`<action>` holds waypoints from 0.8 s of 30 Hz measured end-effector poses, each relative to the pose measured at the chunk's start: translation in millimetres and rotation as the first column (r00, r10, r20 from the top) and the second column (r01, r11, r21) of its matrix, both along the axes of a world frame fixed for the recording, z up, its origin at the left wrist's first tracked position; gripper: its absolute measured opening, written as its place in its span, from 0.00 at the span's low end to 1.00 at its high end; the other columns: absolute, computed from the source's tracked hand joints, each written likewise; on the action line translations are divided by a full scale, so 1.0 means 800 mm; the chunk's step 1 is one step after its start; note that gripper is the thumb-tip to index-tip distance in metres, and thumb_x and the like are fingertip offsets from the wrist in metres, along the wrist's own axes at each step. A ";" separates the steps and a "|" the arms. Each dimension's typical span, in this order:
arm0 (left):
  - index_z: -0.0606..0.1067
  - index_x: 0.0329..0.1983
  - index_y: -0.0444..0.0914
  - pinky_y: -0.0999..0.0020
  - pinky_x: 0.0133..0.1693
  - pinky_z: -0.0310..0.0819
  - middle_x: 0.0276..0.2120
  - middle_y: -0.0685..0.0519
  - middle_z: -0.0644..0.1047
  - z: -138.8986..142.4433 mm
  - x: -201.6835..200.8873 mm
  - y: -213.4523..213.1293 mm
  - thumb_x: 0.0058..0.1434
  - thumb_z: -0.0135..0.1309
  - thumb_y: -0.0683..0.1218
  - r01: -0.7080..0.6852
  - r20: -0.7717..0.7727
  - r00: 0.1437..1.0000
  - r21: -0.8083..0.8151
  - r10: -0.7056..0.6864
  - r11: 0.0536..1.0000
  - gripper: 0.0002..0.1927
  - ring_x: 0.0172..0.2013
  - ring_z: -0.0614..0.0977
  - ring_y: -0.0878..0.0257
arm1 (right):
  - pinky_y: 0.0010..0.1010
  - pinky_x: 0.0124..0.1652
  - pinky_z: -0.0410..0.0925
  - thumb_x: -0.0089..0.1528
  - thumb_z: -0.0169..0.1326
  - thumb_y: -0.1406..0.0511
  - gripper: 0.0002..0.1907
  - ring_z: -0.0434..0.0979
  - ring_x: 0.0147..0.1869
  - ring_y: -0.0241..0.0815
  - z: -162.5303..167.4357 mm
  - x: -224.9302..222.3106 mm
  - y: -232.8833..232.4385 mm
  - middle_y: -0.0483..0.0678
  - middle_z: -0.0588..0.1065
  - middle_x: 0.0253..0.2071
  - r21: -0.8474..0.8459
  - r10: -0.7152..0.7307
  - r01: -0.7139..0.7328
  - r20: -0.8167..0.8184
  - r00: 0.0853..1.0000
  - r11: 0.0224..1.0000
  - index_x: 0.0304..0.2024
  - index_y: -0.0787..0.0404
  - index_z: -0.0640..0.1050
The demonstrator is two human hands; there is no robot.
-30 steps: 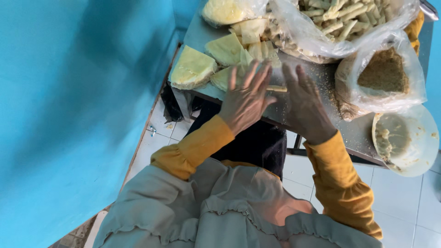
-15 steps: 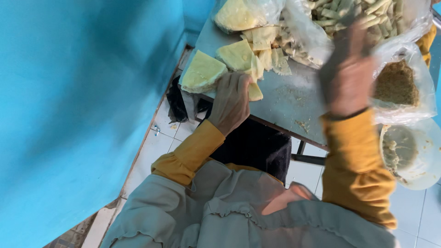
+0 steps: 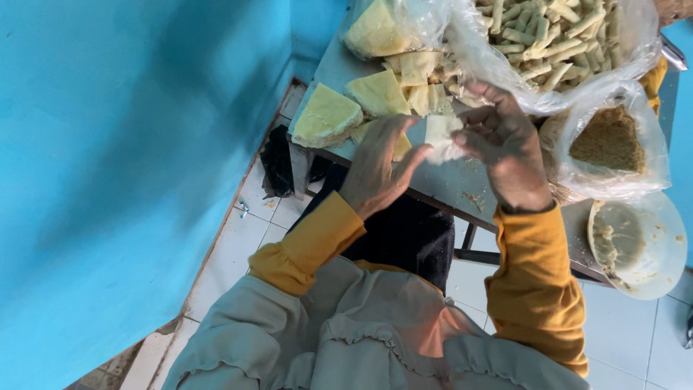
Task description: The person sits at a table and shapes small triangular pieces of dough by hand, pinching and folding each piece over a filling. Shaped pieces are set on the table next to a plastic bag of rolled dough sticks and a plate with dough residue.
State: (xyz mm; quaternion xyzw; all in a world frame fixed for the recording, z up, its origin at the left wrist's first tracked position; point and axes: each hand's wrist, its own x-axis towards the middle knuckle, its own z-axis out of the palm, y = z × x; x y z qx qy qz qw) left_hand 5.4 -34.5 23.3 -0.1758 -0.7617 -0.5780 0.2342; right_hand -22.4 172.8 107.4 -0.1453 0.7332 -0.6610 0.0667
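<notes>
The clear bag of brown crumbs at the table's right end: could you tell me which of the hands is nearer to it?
Right. The right hand is just left of the crumb bag, holding a pale sheet; the left hand sits farther left.

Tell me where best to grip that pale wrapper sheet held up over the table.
Probably by its two side edges. The pale wrapper sheet is thin and limp, hanging between left hand and right hand, so pinch each edge with the fingers, coming in from left and right above the table.
</notes>
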 end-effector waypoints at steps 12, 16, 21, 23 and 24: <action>0.76 0.49 0.35 0.76 0.39 0.75 0.36 0.56 0.79 -0.002 0.008 0.055 0.71 0.54 0.44 0.251 0.254 0.876 0.484 -0.409 0.838 0.09 0.35 0.78 0.73 | 0.29 0.46 0.76 0.63 0.56 0.76 0.37 0.77 0.49 0.38 -0.025 0.067 0.032 0.49 0.72 0.51 -0.273 -0.039 0.105 0.239 0.970 0.956 0.73 0.65 0.61; 0.77 0.46 0.35 0.77 0.37 0.74 0.36 0.58 0.79 0.011 0.011 0.059 0.69 0.55 0.42 0.334 0.257 0.829 0.484 -0.497 0.809 0.07 0.34 0.77 0.74 | 0.26 0.47 0.73 0.63 0.54 0.75 0.37 0.76 0.51 0.37 -0.024 0.072 0.030 0.51 0.74 0.59 -0.184 -0.047 0.078 0.170 0.984 0.980 0.74 0.61 0.58; 0.77 0.45 0.35 0.78 0.38 0.73 0.33 0.59 0.77 0.018 0.017 0.054 0.69 0.55 0.42 0.403 0.286 0.794 0.413 -0.536 0.817 0.05 0.34 0.75 0.74 | 0.27 0.56 0.71 0.63 0.57 0.76 0.34 0.77 0.55 0.37 -0.029 0.079 0.032 0.51 0.76 0.51 -0.095 -0.078 0.091 0.128 0.989 0.991 0.72 0.63 0.64; 0.78 0.45 0.35 0.77 0.36 0.71 0.32 0.58 0.75 0.016 0.018 0.054 0.69 0.57 0.42 0.395 0.309 0.802 0.369 -0.512 0.841 0.05 0.32 0.72 0.73 | 0.27 0.54 0.70 0.63 0.58 0.76 0.33 0.76 0.52 0.37 -0.033 0.081 0.037 0.50 0.76 0.48 -0.114 -0.085 0.101 0.132 0.988 0.988 0.71 0.63 0.66; 0.77 0.46 0.35 0.77 0.38 0.72 0.34 0.58 0.76 0.013 0.018 0.053 0.70 0.56 0.42 0.418 0.303 0.778 0.403 -0.550 0.814 0.05 0.34 0.73 0.74 | 0.27 0.54 0.70 0.63 0.58 0.76 0.33 0.75 0.51 0.36 -0.035 0.082 0.039 0.49 0.75 0.47 -0.126 -0.077 0.093 0.127 0.989 0.988 0.71 0.64 0.67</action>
